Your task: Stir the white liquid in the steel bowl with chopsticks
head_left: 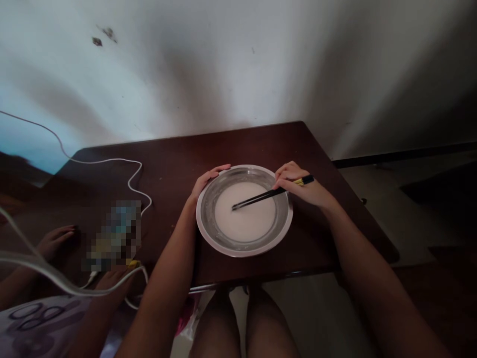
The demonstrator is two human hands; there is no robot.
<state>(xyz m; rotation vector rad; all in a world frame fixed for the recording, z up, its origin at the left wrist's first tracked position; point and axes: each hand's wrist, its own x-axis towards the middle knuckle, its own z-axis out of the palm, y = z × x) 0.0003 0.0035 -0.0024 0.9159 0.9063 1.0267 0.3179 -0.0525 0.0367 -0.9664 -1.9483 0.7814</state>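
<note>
A round metal bowl (208, 229) with white liquid (246, 219) in it stands near the front edge of a dark brown table (171, 169). My left hand (204, 183) grips the bowl's left rim, fingers curled over the edge. My right hand (298, 186) is closed on a pair of black chopsticks (266, 196) with yellow-banded tops; their tips dip into the liquid near the bowl's middle.
A white cable (132, 179) snakes across the table's left side. Another person's hands (55, 238) rest at the left, beside a blurred-out object (115, 236). A pale wall rises behind the table. My knees show below the front edge.
</note>
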